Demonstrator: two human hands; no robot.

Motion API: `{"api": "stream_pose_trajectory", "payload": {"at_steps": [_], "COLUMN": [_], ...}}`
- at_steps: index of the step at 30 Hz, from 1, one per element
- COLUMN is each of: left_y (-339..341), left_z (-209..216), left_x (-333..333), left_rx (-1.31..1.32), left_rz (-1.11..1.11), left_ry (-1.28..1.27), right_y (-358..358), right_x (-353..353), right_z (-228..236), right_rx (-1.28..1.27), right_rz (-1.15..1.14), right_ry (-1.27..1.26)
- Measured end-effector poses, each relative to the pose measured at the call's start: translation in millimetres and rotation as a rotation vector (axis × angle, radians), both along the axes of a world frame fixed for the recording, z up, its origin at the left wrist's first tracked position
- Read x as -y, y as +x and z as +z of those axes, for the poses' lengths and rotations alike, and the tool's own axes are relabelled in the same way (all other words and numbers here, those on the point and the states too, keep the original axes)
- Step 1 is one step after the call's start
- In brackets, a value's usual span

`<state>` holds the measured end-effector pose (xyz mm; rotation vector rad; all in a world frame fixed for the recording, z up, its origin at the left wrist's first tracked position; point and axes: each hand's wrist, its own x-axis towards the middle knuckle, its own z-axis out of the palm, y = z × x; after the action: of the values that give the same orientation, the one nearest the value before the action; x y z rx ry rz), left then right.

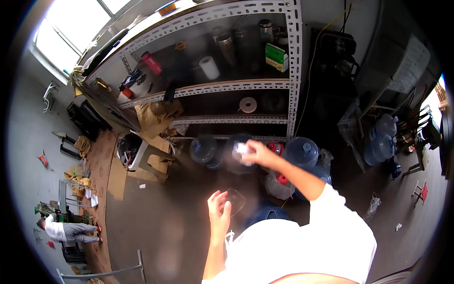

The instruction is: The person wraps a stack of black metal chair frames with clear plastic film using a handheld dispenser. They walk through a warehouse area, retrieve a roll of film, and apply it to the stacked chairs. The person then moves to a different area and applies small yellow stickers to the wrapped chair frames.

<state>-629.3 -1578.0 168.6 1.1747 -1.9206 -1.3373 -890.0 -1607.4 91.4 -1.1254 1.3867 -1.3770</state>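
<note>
My right hand (257, 155) reaches forward over a dark bluish water jug (239, 166), its fingers closed around a small white cap-like thing (240, 150). Blur hides its exact kind and whether it is joined to the jug. Lower and to the left, my left hand (219, 214) is raised with fingers apart and slightly curved. Just right of those fingers appears the faint outline of a clear, see-through thing (235, 201); I cannot tell if the hand touches it. Another water jug (204, 150) stands to the left, and a blue one (302, 150) to the right.
A white slotted-metal shelf (227, 87) fills the front, bearing a paper roll (209, 67), a red bottle (151, 63) and a green carton (276, 57). A stool (150, 158) stands left, more jugs (379, 147) right. At far left, a person (71, 232) stands by equipment.
</note>
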Motion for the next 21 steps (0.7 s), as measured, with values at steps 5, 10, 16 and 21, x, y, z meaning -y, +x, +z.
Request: {"api": "stream_pose_trajectory", "payload": {"at_steps": [5,10,16,21], "left_y": [-23,-25,-25,8], "left_z": [-12,-18,-30,-38], "left_x": [35,61,86,86], "left_rx": [0.008,0.048,-0.036,0.000], "left_rz": [-0.029,0.023,0.067,0.249], "left_ry": [0.102,0.161,0.220,0.256], "right_y": [-121,-120,-99,-75], "right_x": [137,243,363,447], "right_z": [17,31,7,3], "right_rx": [-0.686,-0.803,-1.176,-1.092], "right_rz": [-0.340,-0.255,-0.118,-0.572], "right_ry": [0.050,0.115,0.140,-0.191]}}
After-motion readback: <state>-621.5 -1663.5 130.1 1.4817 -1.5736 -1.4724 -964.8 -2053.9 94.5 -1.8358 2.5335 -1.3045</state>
